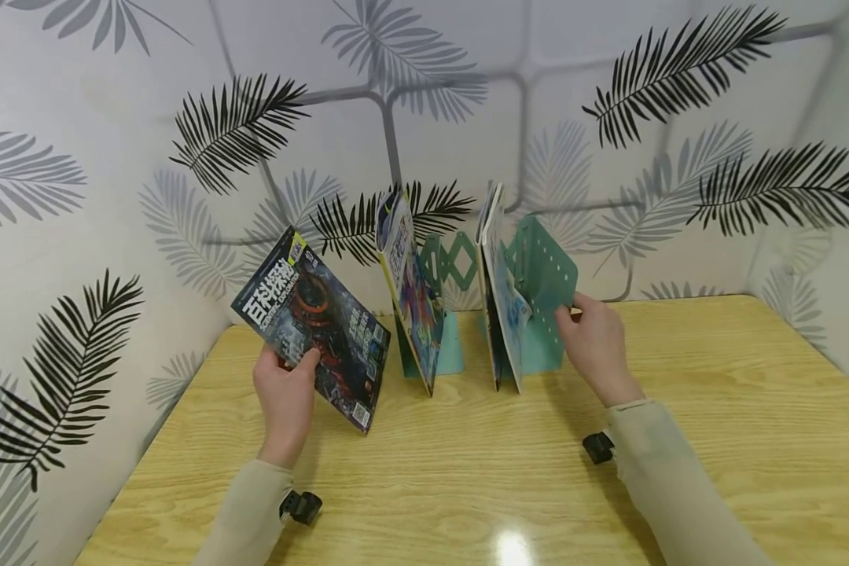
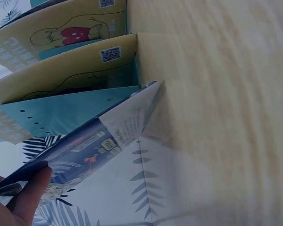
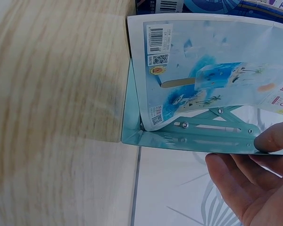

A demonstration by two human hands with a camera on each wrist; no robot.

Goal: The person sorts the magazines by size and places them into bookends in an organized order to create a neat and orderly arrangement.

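My left hand [image 1: 286, 401] grips a dark magazine [image 1: 332, 334] by its left edge, thumb across the cover. The magazine is tilted, left of a teal expandable bookend [image 1: 548, 275]. In the left wrist view, its lower corner is near the bookend's left plate [image 2: 66, 110]; I cannot tell whether they touch. My right hand [image 1: 597, 346] pinches the outer edge of the bookend's right plate, thumb inside and fingers outside in the right wrist view. Magazines [image 1: 406, 291] stand at the bookend's left end, and others [image 1: 495, 299] lean inside its right end.
The bookend stands on a light wood table [image 1: 439, 472], towards its back edge. Behind it rises a wall [image 1: 453, 149] with a leaf pattern. A crossed lattice [image 1: 460, 259] joins the two ends of the bookend.
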